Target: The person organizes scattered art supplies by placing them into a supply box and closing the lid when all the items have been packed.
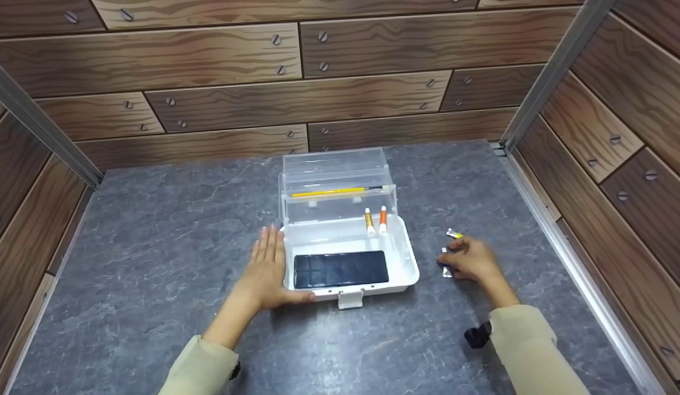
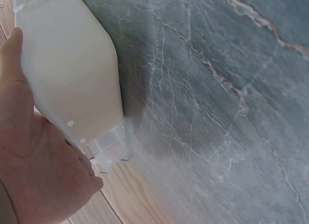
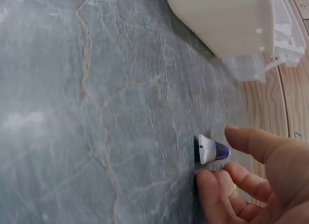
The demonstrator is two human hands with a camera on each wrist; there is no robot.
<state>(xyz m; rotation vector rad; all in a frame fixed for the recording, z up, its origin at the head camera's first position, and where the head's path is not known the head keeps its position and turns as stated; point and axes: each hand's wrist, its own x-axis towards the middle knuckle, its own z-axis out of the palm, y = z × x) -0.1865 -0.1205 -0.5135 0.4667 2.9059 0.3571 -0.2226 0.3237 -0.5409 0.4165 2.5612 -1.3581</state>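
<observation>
A white plastic box stands with its clear lid raised. My left hand rests straight-fingered along its left side, the thumb reaching to the front edge. Inside lie a dark, flat rectangular block, a gold-brown paint tube and an orange paint tube. Right of the box, my right hand reaches down around a silver-and-purple paint tube on the table. A gap shows between the thumb and this tube in the right wrist view. Just beyond the fingers lies a yellow-marked paint tube.
A yellow-handled paintbrush lies in a clear tier of the raised lid. The box's white latch hangs at the front. Wood-patterned walls and a metal rail border the grey marbled table.
</observation>
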